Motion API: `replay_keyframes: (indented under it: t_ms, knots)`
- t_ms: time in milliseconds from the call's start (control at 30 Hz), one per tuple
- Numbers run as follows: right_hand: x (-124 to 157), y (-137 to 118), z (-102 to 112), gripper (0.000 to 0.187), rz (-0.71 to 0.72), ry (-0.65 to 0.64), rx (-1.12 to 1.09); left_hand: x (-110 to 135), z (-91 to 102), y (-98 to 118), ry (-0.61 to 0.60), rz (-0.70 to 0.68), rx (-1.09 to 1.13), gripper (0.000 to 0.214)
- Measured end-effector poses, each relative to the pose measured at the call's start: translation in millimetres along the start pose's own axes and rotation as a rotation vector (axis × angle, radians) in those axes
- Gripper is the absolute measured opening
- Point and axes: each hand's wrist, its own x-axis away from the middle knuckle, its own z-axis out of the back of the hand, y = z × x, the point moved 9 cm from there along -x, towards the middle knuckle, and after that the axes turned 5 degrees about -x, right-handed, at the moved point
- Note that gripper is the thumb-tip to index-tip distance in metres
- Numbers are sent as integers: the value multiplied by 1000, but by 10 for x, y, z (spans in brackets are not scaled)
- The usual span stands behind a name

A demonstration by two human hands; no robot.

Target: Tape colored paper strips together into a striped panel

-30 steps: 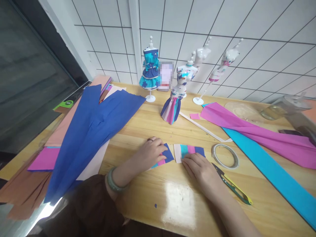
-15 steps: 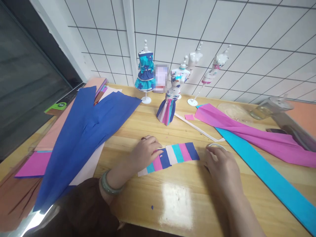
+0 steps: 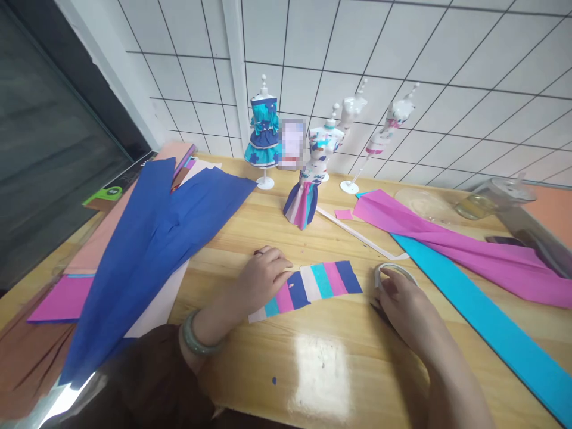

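My left hand (image 3: 267,275) lies over the left part of a striped crepe-paper strip (image 3: 323,283), fingers bent and close together, holding it against the wooden table. Bands of blue, pink, turquoise and pale pink make up the strip, and its left end is partly covered. Right of it, my right hand (image 3: 399,302) is closed on a roll of tape (image 3: 404,270); the roll's pale ring shows beyond the fingers, while a dark thing under that hand is too hidden to name. Behind the strip stands a small dress form (image 3: 324,146) with a striped paper skirt (image 3: 301,204).
Blue crepe paper (image 3: 179,214) spreads across the left side, near a green tape measure (image 3: 104,195). Pink crepe paper (image 3: 429,232) and a turquoise strip (image 3: 473,333) lie at right. A dressed form (image 3: 264,134) and two others stand by the tiled wall. A glass jar (image 3: 476,205) is far right.
My right hand has shifted slightly right and down along with the tape roll, and more of the ring shows. My left hand stays on the strip.
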Motion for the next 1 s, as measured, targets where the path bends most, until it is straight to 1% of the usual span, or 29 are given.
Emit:
replay_keyframes:
  t_ms: [100, 167, 233, 333, 367, 433, 500, 567, 633, 700, 767, 900, 1000]
  knots:
    - [11, 31, 10, 36, -73, -43, 64, 5, -13, 28, -14, -4, 7, 15]
    - [6, 11, 57, 38, -124, -42, 67, 5, -18, 55, -25, -9, 15, 15]
    - [-7, -71, 158, 40, -150, 33, 16, 4, -12, 88, -30, -14, 26, 15]
    - [5, -293, 318, 45, -130, 216, -102, 4, 30, 166, -9, -35, 75, 14]
    - [23, -387, 344, 47, -106, 263, -139, 6, 47, 199, -1, -44, 100, 14]
    - [64, -580, 319, 50, -54, 288, -214, 14, 72, 283, 3, -76, 149, 15]
    - [106, -782, 233, 51, 25, 250, -304, 27, 90, 388, -1, -126, 184, 18]
    - [150, -972, 139, 53, 117, 184, -381, 44, 104, 491, -5, -179, 210, 22]
    - [191, -1127, 72, 55, 205, 126, -405, 58, 114, 561, -1, -211, 235, 27]
    - [223, -1249, 50, 57, 292, 102, -368, 69, 112, 590, 5, -217, 252, 32]
    - [247, -1344, 59, 60, 379, 109, -303, 77, 89, 591, -4, -209, 244, 35]
    - [288, -1479, 29, 69, 538, 76, -206, 89, 23, 569, -48, -181, 200, 28]
    - [325, -1519, -11, 75, 611, 52, -153, 99, -3, 570, -61, -173, 193, 23]
